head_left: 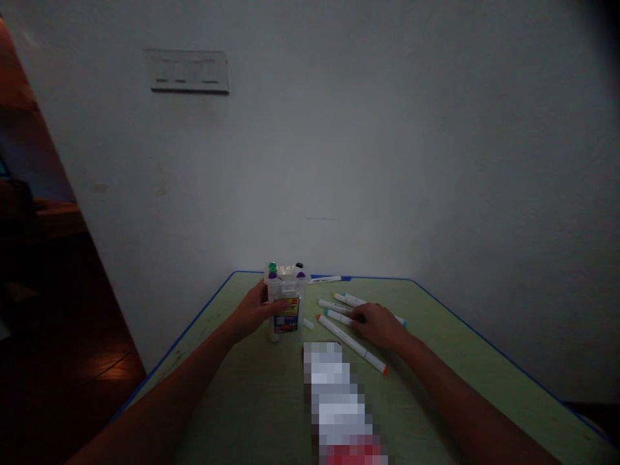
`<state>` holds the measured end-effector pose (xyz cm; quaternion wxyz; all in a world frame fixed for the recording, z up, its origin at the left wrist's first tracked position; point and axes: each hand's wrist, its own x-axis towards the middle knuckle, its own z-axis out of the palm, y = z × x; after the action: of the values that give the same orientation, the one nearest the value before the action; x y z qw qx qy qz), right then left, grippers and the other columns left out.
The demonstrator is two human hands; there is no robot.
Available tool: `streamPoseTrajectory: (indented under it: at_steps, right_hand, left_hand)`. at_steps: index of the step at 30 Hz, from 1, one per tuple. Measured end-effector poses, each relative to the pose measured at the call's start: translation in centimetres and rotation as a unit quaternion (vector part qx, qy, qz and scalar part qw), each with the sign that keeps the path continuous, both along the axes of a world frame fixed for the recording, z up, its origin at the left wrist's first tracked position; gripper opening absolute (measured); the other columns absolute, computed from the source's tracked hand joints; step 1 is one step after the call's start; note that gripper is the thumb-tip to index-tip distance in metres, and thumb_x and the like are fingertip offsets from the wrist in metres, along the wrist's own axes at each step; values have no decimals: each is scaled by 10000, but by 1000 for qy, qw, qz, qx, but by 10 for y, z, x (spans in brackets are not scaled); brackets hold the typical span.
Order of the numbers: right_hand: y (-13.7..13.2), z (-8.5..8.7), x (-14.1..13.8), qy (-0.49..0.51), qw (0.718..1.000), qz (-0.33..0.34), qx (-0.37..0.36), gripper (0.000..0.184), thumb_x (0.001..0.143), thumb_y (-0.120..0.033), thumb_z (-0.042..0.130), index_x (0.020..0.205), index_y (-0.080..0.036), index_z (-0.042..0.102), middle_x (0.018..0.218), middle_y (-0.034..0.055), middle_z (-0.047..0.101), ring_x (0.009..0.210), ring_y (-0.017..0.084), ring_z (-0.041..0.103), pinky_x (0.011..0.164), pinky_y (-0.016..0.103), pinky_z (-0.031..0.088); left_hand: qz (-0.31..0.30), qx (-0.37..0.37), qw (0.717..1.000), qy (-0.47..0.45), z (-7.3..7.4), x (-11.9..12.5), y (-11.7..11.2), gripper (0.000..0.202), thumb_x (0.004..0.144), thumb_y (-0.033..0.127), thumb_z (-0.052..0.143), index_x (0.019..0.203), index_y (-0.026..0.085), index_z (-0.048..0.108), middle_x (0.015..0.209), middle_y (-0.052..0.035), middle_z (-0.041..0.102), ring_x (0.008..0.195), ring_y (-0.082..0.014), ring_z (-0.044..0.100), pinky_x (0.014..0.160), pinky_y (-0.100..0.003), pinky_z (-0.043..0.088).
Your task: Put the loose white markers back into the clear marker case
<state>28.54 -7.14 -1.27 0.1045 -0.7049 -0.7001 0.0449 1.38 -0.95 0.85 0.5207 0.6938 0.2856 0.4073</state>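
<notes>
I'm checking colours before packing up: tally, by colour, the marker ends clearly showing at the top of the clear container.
Green end: 1
Purple ends: 2
Black end: 1
Total: 4 clearly showing at the container top

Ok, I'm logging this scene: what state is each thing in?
Clear plastic marker container: upright, coloured ends showing on top
Left hand: gripping the container
Right hand: on white markers lying loose, grip unclear
White orange-ended marker: lying flat
White blue-ended marker: lying flat, farthest back
White rectangular switch plate: mounted, settings unclear
</notes>
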Motion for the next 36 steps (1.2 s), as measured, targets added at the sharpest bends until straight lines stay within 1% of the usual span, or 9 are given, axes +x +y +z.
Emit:
streamPoseTrajectory:
  at_steps: [11,18,26,31,34,36]
  right_hand:
    - [1,-2,1,-5,1000,2,6,193,774,-266,525,775,-187,701,800,69,696,715,174,599,616,266,338]
    - [1,-1,1,-3,1000,0,-2,190,771,-256,534,814,-184,704,835,73,698,738,175,601,622,265,336]
    - [0,0,0,-18,1000,9,-9,168,731,-206,523,747,-168,686,796,81,686,723,174,588,601,266,313]
    - [-3,1,-1,-15,999,29,-15,219,701,-160,510,841,-166,678,864,81,687,764,182,593,618,264,321]
    - [-5,2,-2,-3,999,43,-27,234,699,-161,503,866,-167,667,878,75,687,762,180,597,608,259,321]
    - [-5,3,-3,0,999,40,-28,243,704,-164,502,890,-162,659,903,82,686,778,185,602,609,258,324]
  left_hand:
    - [6,6,1000,-5,0,0,0,508,640,329,739,1064,140,533,1011,-101,672,948,-259,628,817,-405,489]
    - [9,8,1000,3,0,-1,-1,516,639,335,736,1068,133,534,1015,-107,667,935,-257,630,810,-408,490]
    - [4,15,1000,11,1,0,0,509,642,363,731,1056,123,560,974,-109,683,933,-269,630,807,-408,490]
    - [10,18,1000,21,0,0,-1,519,653,372,721,1077,123,555,994,-118,681,944,-270,628,807,-409,490]
    - [11,21,1000,16,0,-1,0,517,650,364,725,1078,132,549,1010,-116,677,952,-269,626,813,-409,488]
    - [9,21,1000,15,-1,0,0,513,646,363,727,1067,131,548,999,-115,678,951,-271,626,817,-412,487]
